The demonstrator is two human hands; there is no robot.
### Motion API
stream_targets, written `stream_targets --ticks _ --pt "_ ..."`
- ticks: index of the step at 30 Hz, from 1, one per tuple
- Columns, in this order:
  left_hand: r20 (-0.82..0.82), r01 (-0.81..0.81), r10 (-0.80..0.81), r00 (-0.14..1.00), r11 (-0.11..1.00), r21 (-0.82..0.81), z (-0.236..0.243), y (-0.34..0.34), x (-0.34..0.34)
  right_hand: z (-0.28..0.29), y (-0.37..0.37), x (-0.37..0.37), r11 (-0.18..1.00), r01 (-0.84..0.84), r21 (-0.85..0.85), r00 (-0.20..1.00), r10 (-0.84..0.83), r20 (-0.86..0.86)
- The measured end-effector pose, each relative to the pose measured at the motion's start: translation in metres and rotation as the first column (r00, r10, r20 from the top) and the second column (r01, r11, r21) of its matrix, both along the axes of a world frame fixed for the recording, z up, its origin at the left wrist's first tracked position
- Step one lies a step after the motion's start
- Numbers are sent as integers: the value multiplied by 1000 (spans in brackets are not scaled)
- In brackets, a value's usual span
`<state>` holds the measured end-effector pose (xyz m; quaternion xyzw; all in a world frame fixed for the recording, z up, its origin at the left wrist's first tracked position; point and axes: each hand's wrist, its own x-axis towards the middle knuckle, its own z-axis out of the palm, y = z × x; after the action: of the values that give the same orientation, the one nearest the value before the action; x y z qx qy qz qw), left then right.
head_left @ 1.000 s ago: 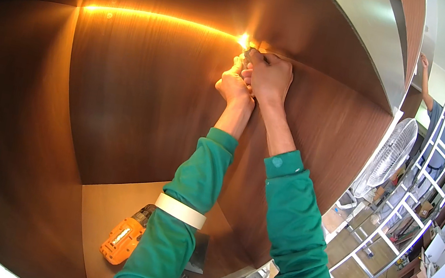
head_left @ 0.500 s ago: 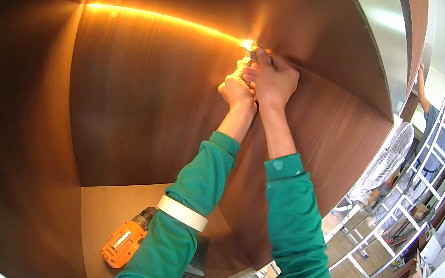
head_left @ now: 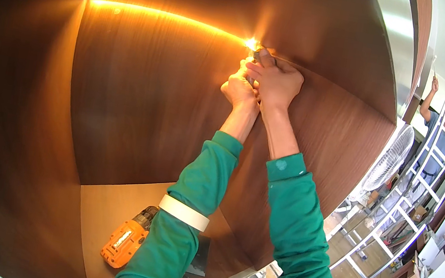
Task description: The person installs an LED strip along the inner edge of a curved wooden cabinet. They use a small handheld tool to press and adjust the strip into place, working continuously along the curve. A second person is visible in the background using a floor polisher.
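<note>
A glowing amber light strip [head_left: 172, 16] runs along the top back edge inside a dark wood-grain cabinet [head_left: 139, 106]. My left hand [head_left: 239, 88] and my right hand [head_left: 281, 85] are pressed together at its right end, near the back corner. Both have their fingers closed. A small dark object [head_left: 258, 56] shows between the right thumb and fingers; its kind is hidden. What the left fingers hold, just below the bright end, is also hidden. A cream roll of tape [head_left: 184, 212] circles my left sleeve.
An orange cordless drill [head_left: 123, 243] lies on the cabinet floor beside my left forearm, near a dark flat item [head_left: 200, 255]. Outside on the right are a white fan [head_left: 392, 157], a ladder [head_left: 398, 223] with a person [head_left: 442, 139] on it, and boards [head_left: 437, 269].
My hands stay together at the strip's end, almost unmoved. The view has shifted slightly. On the ladder, the person's raised arm has changed position.
</note>
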<state>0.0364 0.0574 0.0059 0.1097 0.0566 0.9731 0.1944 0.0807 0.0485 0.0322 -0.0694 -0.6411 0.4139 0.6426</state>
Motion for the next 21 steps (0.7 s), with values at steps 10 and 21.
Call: stream_targets --ticks 10,21 --pt "-378 -539 429 820 801 -260 -18 43 -34 -13 -2 -14 768 471 434 859 -512 -25" --pt "-301 -410 336 892 883 -229 -11 37 -16 -17 13 -6 679 445 584 876 -465 -126"
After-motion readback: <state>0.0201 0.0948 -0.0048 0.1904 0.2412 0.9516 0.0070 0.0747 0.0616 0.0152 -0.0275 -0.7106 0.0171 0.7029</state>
